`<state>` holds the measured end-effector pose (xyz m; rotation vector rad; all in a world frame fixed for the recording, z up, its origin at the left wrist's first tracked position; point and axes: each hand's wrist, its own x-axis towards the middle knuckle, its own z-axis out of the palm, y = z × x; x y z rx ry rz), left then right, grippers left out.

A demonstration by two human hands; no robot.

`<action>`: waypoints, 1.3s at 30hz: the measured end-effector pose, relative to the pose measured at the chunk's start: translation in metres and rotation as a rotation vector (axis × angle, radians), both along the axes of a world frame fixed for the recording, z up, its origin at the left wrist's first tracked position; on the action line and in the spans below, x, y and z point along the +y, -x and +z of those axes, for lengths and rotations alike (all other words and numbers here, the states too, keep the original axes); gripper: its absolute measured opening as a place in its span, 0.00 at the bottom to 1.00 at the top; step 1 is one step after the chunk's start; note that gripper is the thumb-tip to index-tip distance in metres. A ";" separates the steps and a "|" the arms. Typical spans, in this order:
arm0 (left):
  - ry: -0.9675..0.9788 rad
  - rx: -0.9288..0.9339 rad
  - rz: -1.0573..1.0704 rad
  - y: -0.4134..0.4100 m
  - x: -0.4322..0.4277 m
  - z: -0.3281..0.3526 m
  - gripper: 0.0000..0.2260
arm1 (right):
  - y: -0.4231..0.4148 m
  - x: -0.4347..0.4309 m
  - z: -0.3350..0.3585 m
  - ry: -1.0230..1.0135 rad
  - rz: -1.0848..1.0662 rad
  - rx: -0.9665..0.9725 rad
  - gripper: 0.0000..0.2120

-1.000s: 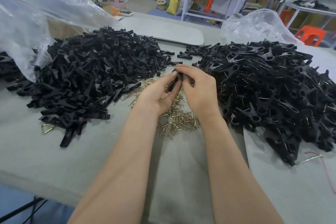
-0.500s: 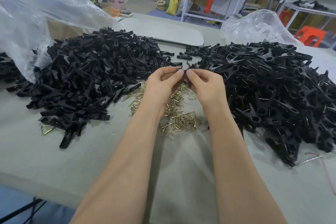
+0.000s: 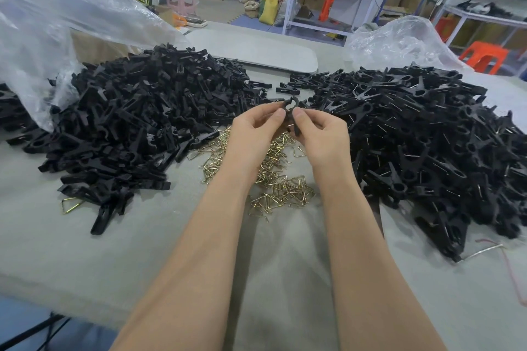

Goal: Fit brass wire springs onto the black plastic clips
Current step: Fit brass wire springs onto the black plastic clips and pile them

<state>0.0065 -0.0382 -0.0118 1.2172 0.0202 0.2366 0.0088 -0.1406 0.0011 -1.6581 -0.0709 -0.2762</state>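
Observation:
My left hand [image 3: 252,134] and my right hand [image 3: 323,137] meet above the table's middle, both pinching one black plastic clip [image 3: 291,107] whose curved jaws stick up between my thumbs. A bit of brass wire shows on the clip below my thumbs. Under my hands lies a heap of brass wire springs [image 3: 273,179]. A big pile of bare black clip halves [image 3: 137,120] sits to the left. On the right a pile of clips with wire in them [image 3: 427,139] spreads out.
A clear plastic bag [image 3: 42,25] hangs over the left pile, another bag [image 3: 399,40] lies behind the right pile. One stray spring [image 3: 70,204] lies at the left pile's front. A grey board [image 3: 256,48] lies beyond. Shelves and stools stand far back.
Both hands have risen and moved away from me with the clip. It has turned from lying between my palms to standing upright, jaws up, pinched by both thumbs.

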 end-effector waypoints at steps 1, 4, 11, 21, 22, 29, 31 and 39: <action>-0.021 0.001 -0.009 0.000 0.000 0.000 0.07 | 0.000 0.000 -0.001 -0.008 -0.009 0.000 0.09; -0.073 0.006 0.000 -0.001 0.001 -0.002 0.09 | -0.002 -0.001 -0.003 -0.009 -0.005 -0.002 0.07; -0.089 -0.025 0.062 0.000 0.002 0.000 0.09 | -0.004 -0.001 -0.005 0.000 -0.002 -0.028 0.04; 0.020 0.004 -0.013 0.000 0.003 0.000 0.08 | 0.000 -0.005 0.000 -0.039 0.068 0.013 0.09; 0.011 0.005 -0.020 0.000 0.004 -0.001 0.07 | 0.000 -0.006 0.001 -0.028 0.067 0.008 0.09; -0.069 0.044 -0.064 0.000 0.010 -0.003 0.07 | 0.000 -0.009 -0.002 0.046 0.098 0.027 0.09; -0.053 0.058 -0.070 -0.001 0.010 -0.004 0.07 | -0.001 -0.009 -0.003 0.023 0.095 0.051 0.08; -0.048 0.075 -0.032 -0.004 0.006 -0.007 0.06 | -0.003 -0.007 -0.003 -0.030 0.042 0.061 0.08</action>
